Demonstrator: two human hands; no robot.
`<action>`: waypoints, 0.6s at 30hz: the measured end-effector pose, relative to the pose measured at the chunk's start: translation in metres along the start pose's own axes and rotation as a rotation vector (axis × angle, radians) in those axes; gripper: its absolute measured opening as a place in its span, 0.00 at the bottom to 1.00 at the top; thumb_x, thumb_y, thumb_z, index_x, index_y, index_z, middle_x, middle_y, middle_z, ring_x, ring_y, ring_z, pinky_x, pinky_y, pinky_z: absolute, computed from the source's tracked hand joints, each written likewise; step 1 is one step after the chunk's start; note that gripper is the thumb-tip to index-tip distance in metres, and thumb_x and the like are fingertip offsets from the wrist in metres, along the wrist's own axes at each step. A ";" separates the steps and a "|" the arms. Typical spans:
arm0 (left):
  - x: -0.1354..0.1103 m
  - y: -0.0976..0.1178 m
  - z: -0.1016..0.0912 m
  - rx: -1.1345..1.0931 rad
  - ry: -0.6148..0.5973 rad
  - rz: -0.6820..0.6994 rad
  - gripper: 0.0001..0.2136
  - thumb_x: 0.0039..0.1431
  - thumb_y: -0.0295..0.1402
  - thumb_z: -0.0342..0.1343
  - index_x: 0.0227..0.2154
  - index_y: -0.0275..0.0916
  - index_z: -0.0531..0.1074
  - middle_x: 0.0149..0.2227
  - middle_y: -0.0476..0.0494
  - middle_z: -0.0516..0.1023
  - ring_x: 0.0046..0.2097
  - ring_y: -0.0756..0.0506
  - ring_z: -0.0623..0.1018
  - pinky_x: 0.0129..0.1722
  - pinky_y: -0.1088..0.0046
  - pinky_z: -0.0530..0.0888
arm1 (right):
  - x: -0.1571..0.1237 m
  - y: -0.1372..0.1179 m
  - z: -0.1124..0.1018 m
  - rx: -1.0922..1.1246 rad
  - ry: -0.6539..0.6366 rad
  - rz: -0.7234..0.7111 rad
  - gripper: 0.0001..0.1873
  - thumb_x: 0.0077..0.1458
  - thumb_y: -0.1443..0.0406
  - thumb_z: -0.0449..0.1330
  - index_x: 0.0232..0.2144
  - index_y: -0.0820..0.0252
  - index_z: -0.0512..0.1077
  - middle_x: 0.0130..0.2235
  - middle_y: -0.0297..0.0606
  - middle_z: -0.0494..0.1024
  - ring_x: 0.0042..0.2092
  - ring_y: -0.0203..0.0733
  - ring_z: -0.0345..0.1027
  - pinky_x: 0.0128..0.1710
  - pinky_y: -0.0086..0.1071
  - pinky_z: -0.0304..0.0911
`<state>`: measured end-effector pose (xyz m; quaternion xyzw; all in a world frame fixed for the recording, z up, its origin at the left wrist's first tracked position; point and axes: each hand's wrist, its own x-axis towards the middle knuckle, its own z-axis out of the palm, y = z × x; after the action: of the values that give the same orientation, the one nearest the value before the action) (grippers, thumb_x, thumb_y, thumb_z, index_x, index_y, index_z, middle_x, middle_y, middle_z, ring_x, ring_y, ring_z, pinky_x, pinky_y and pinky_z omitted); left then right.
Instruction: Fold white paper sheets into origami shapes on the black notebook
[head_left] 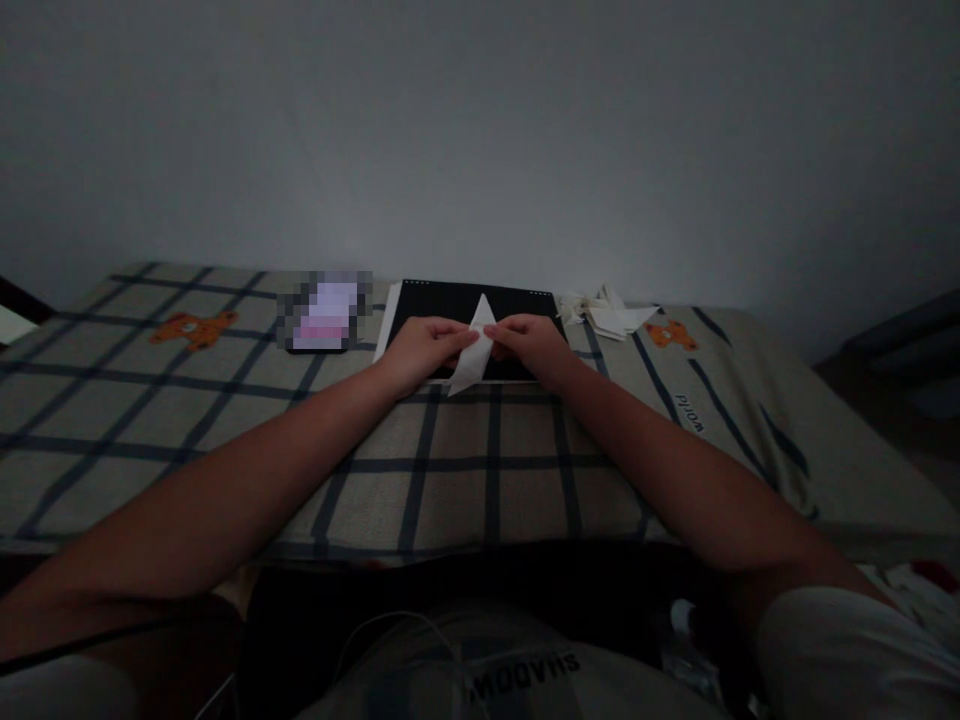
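Observation:
A folded piece of white paper (469, 368) with a pointed top and a slanted lower tip is pinched between both hands. My left hand (426, 350) grips its left side, thumb on the front face. On the other side, my right hand (531, 345) holds the paper with thumb and fingers pressed together. Behind and below the hands lies a black-covered notebook (450, 300), white page edges showing at its left. The fingertips behind the paper are partly hidden.
To the left rests a phone (326, 310), its screen blurred out. Folded paper pieces (615, 315) are heaped right of the notebook. A checked cloth (225, 400) with orange bear prints covers the table, against a grey wall (480, 140). A clear bottle (684, 640) is below the table edge.

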<state>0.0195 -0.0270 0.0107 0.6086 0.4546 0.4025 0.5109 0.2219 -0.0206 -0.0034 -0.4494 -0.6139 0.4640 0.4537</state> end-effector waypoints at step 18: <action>0.002 0.000 -0.002 -0.041 -0.006 -0.019 0.14 0.49 0.42 0.71 0.31 0.36 0.81 0.30 0.43 0.82 0.30 0.48 0.79 0.35 0.71 0.79 | 0.002 -0.001 0.002 0.125 0.059 0.028 0.20 0.43 0.49 0.74 0.26 0.59 0.78 0.26 0.34 0.78 0.29 0.35 0.70 0.34 0.32 0.69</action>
<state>0.0185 -0.0247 0.0113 0.5950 0.4503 0.4049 0.5284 0.2191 -0.0197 -0.0021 -0.4424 -0.5637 0.4941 0.4922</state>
